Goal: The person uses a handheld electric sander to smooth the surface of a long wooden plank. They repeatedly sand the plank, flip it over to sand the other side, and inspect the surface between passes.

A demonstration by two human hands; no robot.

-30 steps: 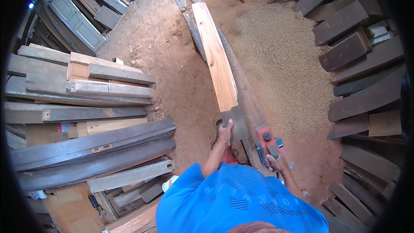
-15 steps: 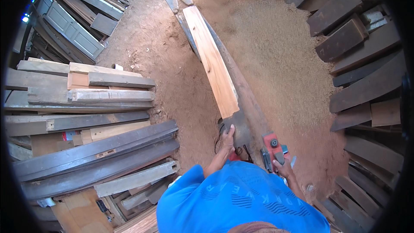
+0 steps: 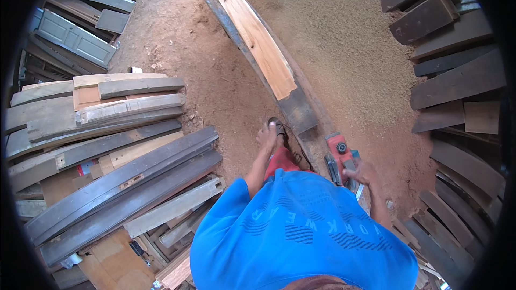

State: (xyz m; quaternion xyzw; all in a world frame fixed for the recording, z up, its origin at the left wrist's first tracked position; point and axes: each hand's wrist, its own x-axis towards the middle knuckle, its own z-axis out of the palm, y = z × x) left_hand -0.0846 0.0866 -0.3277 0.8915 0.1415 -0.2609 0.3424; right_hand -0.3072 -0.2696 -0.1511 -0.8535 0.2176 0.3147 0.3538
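Observation:
A long board (image 3: 252,35) lies lengthwise on a narrow wooden beam (image 3: 314,113). Most of its upper face is pale, freshly bared wood; the near end is dark grey. Off the board, my left hand (image 3: 265,135) hangs open beside the beam, above my sandalled foot, holding nothing. A red electric planer (image 3: 337,147) rests on the near end of the beam. My right hand (image 3: 364,174) is at the planer's rear, fingers apart and loosened from its handle; the fingertips still touch or nearly touch the tool.
Stacked old timbers (image 3: 134,182) crowd the left side, with a panelled grey door (image 3: 75,37) farther back. Dark planks (image 3: 451,91) line the right side. Wood shavings (image 3: 344,48) cover the ground right of the beam.
My left hand has come off the board's near end and moved left. My right hand has loosened from the planer's handle and shifted right. The view has moved, so the board appears farther away.

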